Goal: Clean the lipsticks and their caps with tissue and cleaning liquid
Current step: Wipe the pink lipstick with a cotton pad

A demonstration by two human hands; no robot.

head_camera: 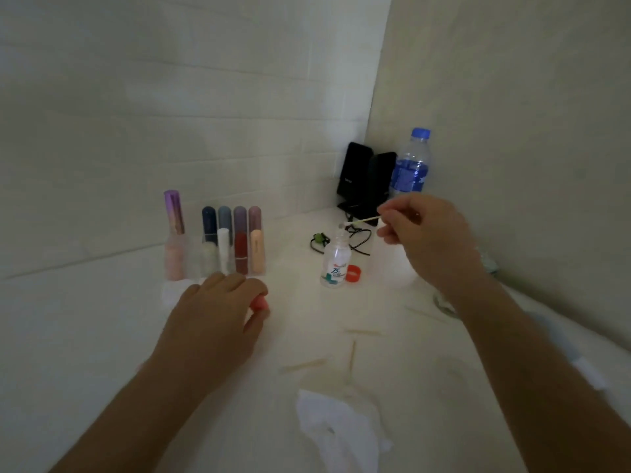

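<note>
My left hand (218, 308) grips a small pink lipstick piece (260, 303) on the white table; whether it is a cap or a tube I cannot tell. My right hand (423, 240) pinches a cotton swab (362, 220) whose white tip hovers over the mouth of the small clear cleaning liquid bottle (336, 259). The bottle's red cap (353, 273) lies beside it. A clear organizer (232, 247) behind my left hand holds several lipsticks in blue, grey, purple, red, white and peach. A crumpled white tissue (341, 428) lies near the front.
Several used swab sticks (351, 358) lie scattered on the table. A water bottle (411, 165) with a blue cap and black phone stands (365, 179) with cables occupy the back corner. A tall purple-capped tube (174, 233) stands left of the organizer. Walls close in behind and right.
</note>
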